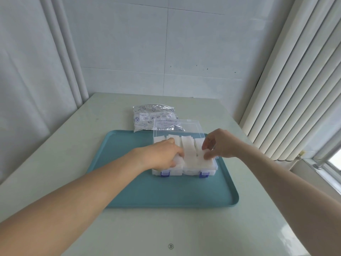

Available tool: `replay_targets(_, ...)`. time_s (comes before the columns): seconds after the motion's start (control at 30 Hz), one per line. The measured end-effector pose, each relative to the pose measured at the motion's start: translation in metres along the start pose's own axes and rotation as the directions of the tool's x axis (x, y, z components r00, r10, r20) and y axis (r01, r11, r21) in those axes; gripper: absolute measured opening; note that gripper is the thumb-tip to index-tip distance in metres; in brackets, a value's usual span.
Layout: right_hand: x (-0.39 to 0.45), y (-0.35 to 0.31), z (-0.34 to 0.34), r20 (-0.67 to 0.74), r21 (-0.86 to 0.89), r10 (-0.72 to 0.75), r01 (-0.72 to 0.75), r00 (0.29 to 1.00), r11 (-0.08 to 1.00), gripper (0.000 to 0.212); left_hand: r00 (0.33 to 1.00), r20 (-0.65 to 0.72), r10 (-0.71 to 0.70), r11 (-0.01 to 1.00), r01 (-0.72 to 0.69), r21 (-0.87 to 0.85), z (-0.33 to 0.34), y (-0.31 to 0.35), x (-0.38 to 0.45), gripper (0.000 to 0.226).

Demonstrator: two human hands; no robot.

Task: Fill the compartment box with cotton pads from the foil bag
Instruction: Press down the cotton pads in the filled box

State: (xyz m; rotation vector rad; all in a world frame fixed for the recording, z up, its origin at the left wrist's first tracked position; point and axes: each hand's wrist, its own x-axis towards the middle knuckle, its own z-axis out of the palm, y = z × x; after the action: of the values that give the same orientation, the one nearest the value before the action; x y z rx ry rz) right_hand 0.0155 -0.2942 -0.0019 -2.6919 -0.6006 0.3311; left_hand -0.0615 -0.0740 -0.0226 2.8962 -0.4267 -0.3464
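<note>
A clear compartment box [184, 163] with two blue latches [165, 174] on its near side sits on a teal tray [129, 182], toward the tray's far edge. Its transparent lid [180, 126] stands open, tilted back. White cotton pads [190, 150] fill the compartments in upright rows, some rising above the box rim. The left hand [163, 154] reaches into the left part of the box, fingers curled down around a bunch of pads. The right hand [219, 144] hovers over the right part, thumb and fingertips pinching the top of a pad stack there. The foil bag [147, 117], printed with blue seafood drawings, lies flat on the pale surface [73, 145] just behind the tray, partly seen through the lid. White blinds [286, 89] hang at the right, beside a tiled wall [166, 43].
</note>
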Motion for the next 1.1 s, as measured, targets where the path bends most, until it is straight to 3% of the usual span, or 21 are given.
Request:
replay_targets(0.1,0.002,-0.007,0.008,-0.107,-0.116,-0.084,0.072,0.991,0.991,0.025,1.0,0.012,0.012,1.0,-0.012,0.013,-0.002,0.0,0.001,0.044)
replay_targets(0.27,0.001,-0.002,0.024,-0.168,-0.282,-0.143,0.092,0.975,0.955,0.019,0.999,-0.013,0.041,0.998,-0.04,0.043,-0.005,0.0,0.003,0.043)
replay_targets(0.4,-0.002,-0.003,0.018,-0.215,-0.385,-0.21,0.115,0.954,0.916,0.03,0.995,-0.067,0.068,0.99,-0.06,0.127,-0.006,0.003,0.005,0.043)
replay_targets(0.47,-0.006,-0.005,0.011,-0.169,-0.347,-0.19,0.122,0.967,0.93,0.032,0.993,-0.096,0.072,0.987,-0.057,0.15,-0.007,0.003,0.005,0.047)
replay_targets(0.6,-0.009,-0.008,0.015,0.079,-0.286,-0.073,0.093,0.994,0.954,0.015,0.988,-0.128,0.09,0.983,-0.068,0.169,-0.01,0.004,0.002,0.05)
replay_targets(0.73,-0.007,-0.007,0.01,0.085,-0.263,-0.058,0.079,0.995,0.962,0.009,0.985,-0.149,0.092,0.982,-0.065,0.175,-0.015,0.004,0.001,0.049)
replay_targets(0.8,-0.007,-0.01,0.007,-0.03,-0.135,-0.078,0.073,0.997,0.988,0.013,0.981,-0.17,0.094,0.984,-0.065,0.168,-0.019,0.003,0.0,0.049)
replay_targets(0.87,-0.009,-0.021,0.009,-0.098,0.19,-0.037,0.056,0.995,0.98,0.02,0.97,-0.222,0.102,0.99,-0.078,0.116,-0.022,0.002,-0.002,0.048)
replay_targets(0.97,-0.013,-0.039,0.02,0.079,0.575,-0.035,-0.017,0.996,0.818,0.028,0.932,-0.34,0.127,0.983,-0.163,-0.079,-0.021,0.002,-0.002,0.045)
replay_targets(1.1,-0.012,-0.039,0.029,0.106,0.744,0.016,-0.09,0.994,0.663,0.019,0.927,-0.356,0.117,0.958,-0.2,-0.207,-0.015,0.001,-0.004,0.07)
